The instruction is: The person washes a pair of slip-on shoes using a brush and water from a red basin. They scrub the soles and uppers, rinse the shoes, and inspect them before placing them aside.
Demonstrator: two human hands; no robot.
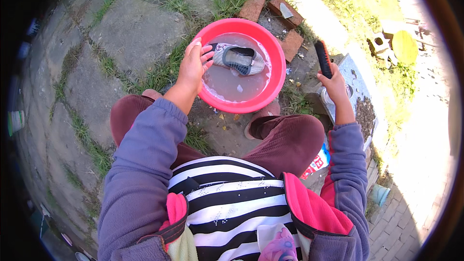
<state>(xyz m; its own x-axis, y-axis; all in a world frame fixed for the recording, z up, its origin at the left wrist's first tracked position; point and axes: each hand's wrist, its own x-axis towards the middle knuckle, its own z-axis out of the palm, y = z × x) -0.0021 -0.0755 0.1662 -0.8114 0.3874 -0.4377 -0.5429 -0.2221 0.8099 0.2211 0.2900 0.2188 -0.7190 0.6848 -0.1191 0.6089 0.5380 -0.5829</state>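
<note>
A red plastic basin (pixel 278 79) of cloudy, sudsy water sits on the ground in front of my knees. In the water a light patterned slip-on shoe (pixel 219 56) with dark trim lies with its opening facing up. My left hand (pixel 194 61) is at the basin's left rim, fingers apart beside one end of the shoe; whether they touch it I cannot tell. Out to the right of the basin, my right hand (pixel 335 81) grips a black scrub brush (pixel 322 59) with orange bristles. Below that hand, a whitish object (pixel 325 96), partly hidden, rests on a stone slab (pixel 348 69).
Bricks (pixel 291 45) lie against the basin's far right side. A printed plastic packet (pixel 317 163) is by my right knee. Dark crumbly matter (pixel 365 114) covers part of the slab. Cracked paving (pixel 137 30) with grass spreads left; a pale bucket (pixel 380 195) stands lower right.
</note>
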